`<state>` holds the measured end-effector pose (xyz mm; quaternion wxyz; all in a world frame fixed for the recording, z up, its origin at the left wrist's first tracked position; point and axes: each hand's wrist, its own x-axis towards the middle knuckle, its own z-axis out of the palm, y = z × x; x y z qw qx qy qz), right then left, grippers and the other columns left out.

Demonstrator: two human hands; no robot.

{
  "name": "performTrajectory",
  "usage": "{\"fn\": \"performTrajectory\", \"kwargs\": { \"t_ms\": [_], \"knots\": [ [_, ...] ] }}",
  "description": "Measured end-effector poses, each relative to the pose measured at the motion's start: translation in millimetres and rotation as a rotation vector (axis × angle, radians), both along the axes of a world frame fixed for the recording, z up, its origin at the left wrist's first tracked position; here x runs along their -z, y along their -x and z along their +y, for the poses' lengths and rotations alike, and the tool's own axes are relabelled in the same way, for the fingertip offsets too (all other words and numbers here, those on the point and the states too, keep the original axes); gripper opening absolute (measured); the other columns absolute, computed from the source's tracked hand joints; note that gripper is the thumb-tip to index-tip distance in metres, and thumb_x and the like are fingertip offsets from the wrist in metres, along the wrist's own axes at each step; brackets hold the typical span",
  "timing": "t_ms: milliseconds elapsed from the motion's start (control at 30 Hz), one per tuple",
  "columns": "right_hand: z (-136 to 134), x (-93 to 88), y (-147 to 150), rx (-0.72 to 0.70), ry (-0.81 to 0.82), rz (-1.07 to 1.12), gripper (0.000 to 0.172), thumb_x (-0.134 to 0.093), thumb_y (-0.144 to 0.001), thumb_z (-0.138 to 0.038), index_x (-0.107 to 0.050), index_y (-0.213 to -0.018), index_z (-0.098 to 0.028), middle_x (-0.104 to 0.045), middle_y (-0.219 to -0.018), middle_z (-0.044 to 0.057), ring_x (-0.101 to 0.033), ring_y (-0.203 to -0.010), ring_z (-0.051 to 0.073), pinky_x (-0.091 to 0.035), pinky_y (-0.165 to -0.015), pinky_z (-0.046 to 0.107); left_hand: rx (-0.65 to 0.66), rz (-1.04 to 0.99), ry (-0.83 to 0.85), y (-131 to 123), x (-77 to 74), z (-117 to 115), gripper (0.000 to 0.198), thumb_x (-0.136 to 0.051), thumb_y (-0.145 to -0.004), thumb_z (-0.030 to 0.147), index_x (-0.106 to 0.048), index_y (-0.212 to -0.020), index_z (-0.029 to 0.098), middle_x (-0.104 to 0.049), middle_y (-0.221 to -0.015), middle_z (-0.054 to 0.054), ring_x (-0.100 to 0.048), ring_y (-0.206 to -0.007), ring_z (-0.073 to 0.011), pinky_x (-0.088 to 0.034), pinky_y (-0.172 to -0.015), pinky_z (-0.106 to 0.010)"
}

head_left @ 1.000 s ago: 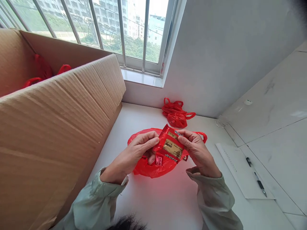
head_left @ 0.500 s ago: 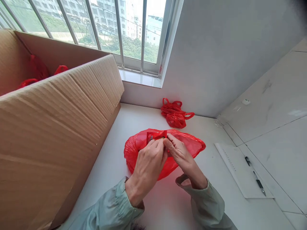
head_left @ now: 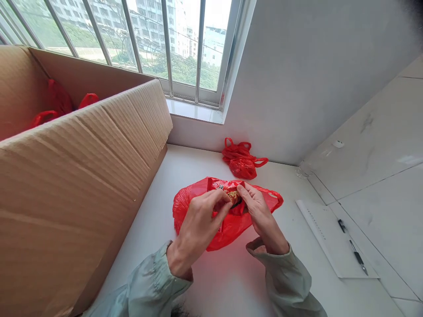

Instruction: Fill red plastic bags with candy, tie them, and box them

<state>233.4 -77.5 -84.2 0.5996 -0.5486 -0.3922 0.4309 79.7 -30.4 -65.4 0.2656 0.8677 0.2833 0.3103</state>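
A small red snack packet, with white and black lettering and a brownish food picture, is held over a red plastic bag. My right hand pinches the packet's right end between thumb and fingers. With thumb and forefinger tips meeting in a ring, my left hand grips the packet's lower edge near its middle; the exact contact is partly hidden by the fingers. Beneath both hands the bag lies spread on the white table, its handle loop out to the right.
Another bunched red bag rests by the wall. At the left stands a large cardboard box with red bags inside. A paper sheet, a pen and its black cap lie at right. A barred window is behind.
My hands have moved apart, the right one shifting rightward. More of the packet's printed front now shows between them. The view has tilted slightly.
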Motion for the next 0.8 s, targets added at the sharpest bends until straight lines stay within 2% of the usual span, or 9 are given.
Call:
{"fn": "performTrajectory", "kwargs": {
  "t_ms": [100,167,233,333,400,533,600,800],
  "knots": [
    [-2.5,-6.0,-5.0,-0.032,-0.009,0.139,0.029,-0.063,-0.086,-0.05,-0.057,-0.078,-0.023,-0.061,-0.072,-0.001,-0.058,-0.065,0.015,-0.047,-0.059,0.026,-0.221,-0.06,0.17,12.4,-8.5,11.5,0.013,-0.051,-0.096,0.03,-0.052,-0.088,0.02,-0.062,-0.077,0.003,-0.057,-0.066,-0.0132,-0.045,-0.066,-0.027],
    [-4.8,-10.3,-6.2,-0.032,-0.004,0.208,0.027,-0.067,-0.084,-0.049,-0.061,-0.084,-0.023,-0.066,-0.076,0.0,-0.063,-0.07,0.017,-0.05,-0.061,0.026,-0.268,-0.008,0.254,17.5,-9.5,17.2,0.02,-0.05,-0.097,0.04,-0.051,-0.098,0.02,-0.063,-0.086,0.0,-0.059,-0.076,-0.0165,-0.045,-0.072,-0.03],
    [-6.3,-12.0,-6.4,-0.038,-0.014,0.271,0.025,-0.069,-0.083,-0.046,-0.064,-0.091,-0.023,-0.069,-0.08,0.0,-0.066,-0.073,0.017,-0.051,-0.062,0.026,-0.187,0.014,0.334,19.0,-8.0,20.0,0.032,-0.042,-0.098,0.05,-0.051,-0.104,0.02,-0.063,-0.094,-0.002,-0.058,-0.084,-0.0186,-0.044,-0.076,-0.033],
    [-5.7,-9.5,-5.4,-0.076,-0.028,0.314,0.022,-0.07,-0.083,-0.044,-0.065,-0.088,-0.023,-0.07,-0.081,0.0,-0.067,-0.075,0.017,-0.05,-0.061,0.024,-0.07,-0.042,0.431,16.7,-5.2,20.1,0.043,-0.033,-0.098,0.058,-0.051,-0.087,0.021,-0.057,-0.078,0.002,-0.053,-0.071,-0.0164,-0.04,-0.064,-0.03],
    [-4.1,-6.7,-4.4,-0.096,-0.045,0.316,0.023,-0.071,-0.082,-0.045,-0.064,-0.084,-0.023,-0.07,-0.079,-0.001,-0.066,-0.072,0.016,-0.05,-0.059,0.023,-0.015,-0.088,0.496,15.2,-4.3,19.4,0.043,-0.042,-0.094,0.06,-0.051,-0.079,0.02,-0.055,-0.072,0.002,-0.052,-0.066,-0.0158,-0.039,-0.059,-0.028],
    [-2.8,-4.6,-4.1,-0.084,-0.034,0.281,0.025,-0.072,-0.081,-0.046,-0.064,-0.079,-0.022,-0.067,-0.073,-0.002,-0.061,-0.063,0.013,-0.046,-0.053,0.021,0.176,-0.233,0.682,16.1,-2.8,20.5,0.037,-0.062,-0.086,0.053,-0.061,-0.096,0.017,-0.067,-0.091,-0.005,-0.063,-0.084,-0.0219,-0.05,-0.069,-0.031],
    [-3.8,-5.6,-5.1,-0.062,-0.003,0.245,0.027,-0.071,-0.081,-0.047,-0.063,-0.075,-0.022,-0.065,-0.071,-0.003,-0.058,-0.061,0.012,-0.044,-0.052,0.02,0.188,-0.264,0.71,17.0,-1.5,21.6,0.036,-0.065,-0.085,0.049,-0.063,-0.099,0.016,-0.068,-0.096,-0.007,-0.064,-0.087,-0.0235,-0.052,-0.073,-0.033],
    [-3.7,-5.0,-6.2,0.014,0.016,0.175,0.027,-0.072,-0.078,-0.046,-0.066,-0.071,-0.021,-0.063,-0.065,-0.003,-0.059,-0.062,0.015,-0.046,-0.055,0.024,0.128,-0.22,0.687,16.2,0.6,21.6,0.033,-0.069,-0.082,0.046,-0.065,-0.097,0.017,-0.068,-0.086,-0.004,-0.064,-0.08,-0.0221,-0.054,-0.074,-0.035]
  ]
}}
